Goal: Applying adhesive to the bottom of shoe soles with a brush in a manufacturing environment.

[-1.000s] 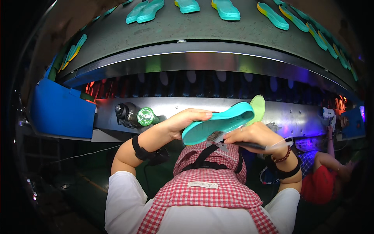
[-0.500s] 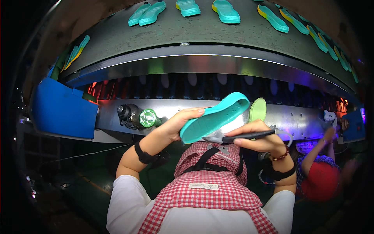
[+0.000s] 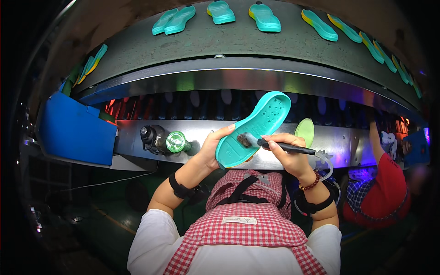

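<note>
A turquoise shoe sole (image 3: pixel 263 117) is tilted up in front of me, its hollow inner side showing rows of small holes toward the far end. My left hand (image 3: pixel 216 145) is closed on the sole's near left edge, thumb on the rim. In my right hand (image 3: pixel 289 155) is a brush (image 3: pixel 288 146) with a black handle, held between thumb and fingers. Its dark, worn bristles touch the sole's inner face near the middle. A clear tube runs from the handle's end back past my wrist.
On the metal ledge (image 3: pixel 201 126) stand a dark bottle (image 3: pixel 153 139), a green-topped container (image 3: pixel 177 141) and a light green oval piece (image 3: pixel 305 131). Beyond, a conveyor belt (image 3: pixel 137 43) carries several turquoise-and-yellow soles (image 3: pixel 267 18). A co-worker in red (image 3: pixel 387 192) reaches in at the right.
The sole has turned more upright, showing its inner face. The brush has moved from the sole's lower side up onto that face. The co-worker's arm now reaches farther forward.
</note>
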A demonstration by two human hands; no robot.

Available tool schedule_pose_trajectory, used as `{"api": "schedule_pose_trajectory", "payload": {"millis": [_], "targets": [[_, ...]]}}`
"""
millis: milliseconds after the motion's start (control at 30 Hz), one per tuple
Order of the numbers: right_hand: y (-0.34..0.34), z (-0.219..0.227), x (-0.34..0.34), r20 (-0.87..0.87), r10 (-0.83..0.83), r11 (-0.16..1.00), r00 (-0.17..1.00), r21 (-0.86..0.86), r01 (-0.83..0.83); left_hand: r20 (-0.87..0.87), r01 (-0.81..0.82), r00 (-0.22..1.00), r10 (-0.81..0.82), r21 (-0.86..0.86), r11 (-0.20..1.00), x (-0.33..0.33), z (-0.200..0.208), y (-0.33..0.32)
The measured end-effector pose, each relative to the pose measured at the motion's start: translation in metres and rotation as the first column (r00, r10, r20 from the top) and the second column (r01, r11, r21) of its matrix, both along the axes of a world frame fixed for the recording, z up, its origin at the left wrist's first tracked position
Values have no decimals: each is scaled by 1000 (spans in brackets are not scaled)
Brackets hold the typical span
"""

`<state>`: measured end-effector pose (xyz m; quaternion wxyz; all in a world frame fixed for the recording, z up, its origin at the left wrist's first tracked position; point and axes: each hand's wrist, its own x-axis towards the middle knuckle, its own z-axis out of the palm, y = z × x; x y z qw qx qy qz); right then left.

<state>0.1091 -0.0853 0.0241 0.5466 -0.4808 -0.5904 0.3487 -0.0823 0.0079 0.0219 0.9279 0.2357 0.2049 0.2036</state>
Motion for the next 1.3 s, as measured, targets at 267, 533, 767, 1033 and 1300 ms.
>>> {"api": "schedule_pose_trajectory", "payload": {"millis": [267,533,767,1033,1300], "targets": [[17,-15,-1,125,-259,946,958,235,225,21,-81,996,83,-96,992,-9,-23,5],[37,-22,-16,434,-400,884,808,417,214,-1,-106,994,108,-183,977,-27,-24,-3],[27,12,-19,-461,273,928,844,-104,-357,-56,-185,982,183,-39,982,-78,-12,10],[38,9,-14,-749,49,989,661,-54,-135,429,-512,820,380,251,821,-160,95,119],[33,5,-26,-760,-65,989,646,-136,-61,15,-933,301,954,213,291,-222,63,347]]}}
